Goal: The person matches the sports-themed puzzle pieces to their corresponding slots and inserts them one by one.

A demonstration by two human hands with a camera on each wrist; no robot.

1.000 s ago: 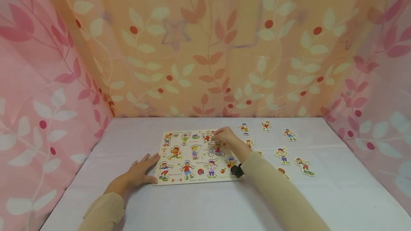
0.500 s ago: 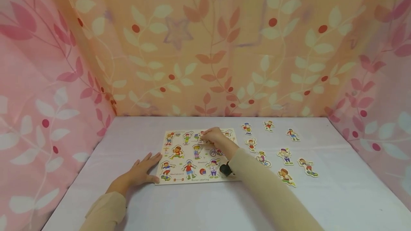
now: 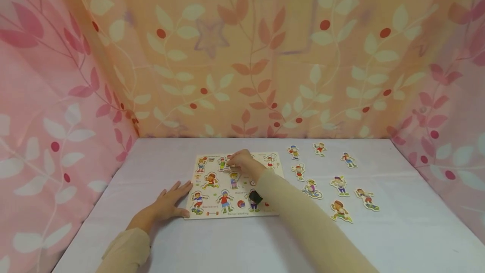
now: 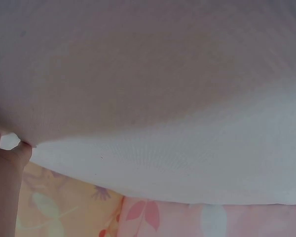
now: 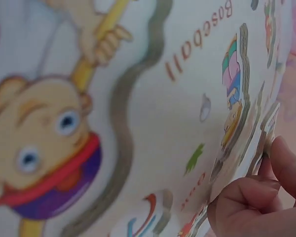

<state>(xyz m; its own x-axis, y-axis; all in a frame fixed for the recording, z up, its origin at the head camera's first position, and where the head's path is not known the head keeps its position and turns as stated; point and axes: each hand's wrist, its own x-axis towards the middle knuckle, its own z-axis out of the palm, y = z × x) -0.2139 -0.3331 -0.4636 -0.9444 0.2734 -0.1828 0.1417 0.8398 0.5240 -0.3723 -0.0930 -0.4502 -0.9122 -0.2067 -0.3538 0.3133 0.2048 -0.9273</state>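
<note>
A wooden picture puzzle board (image 3: 223, 183) with sports figures and printed words lies on the white table. My right hand (image 3: 244, 162) is over its upper middle, beside the figure in green. Between thumb and fingertips it pinches a small puzzle piece (image 5: 272, 121), seen nearly edge-on in the right wrist view; its picture is mostly hidden. My left hand (image 3: 170, 200) rests with spread fingers on the table, thumb and fingertips at the board's left edge. Only part of the left hand (image 4: 10, 165) shows in the left wrist view. The right sleeve covers the board's lower right corner.
Several loose figure pieces lie right of the board, among them a cyclist (image 3: 311, 189), a runner (image 3: 341, 212), a skateboarder (image 3: 366, 199) and a bat-holding figure (image 3: 339, 185). Flowered cloth walls (image 3: 246, 75) enclose the table (image 3: 212, 247) at the back and sides.
My right hand has moved left across the top of the board with the puzzle piece, uncovering the top right figure. The left hand stays at the board's edge. The view has shifted slightly.
</note>
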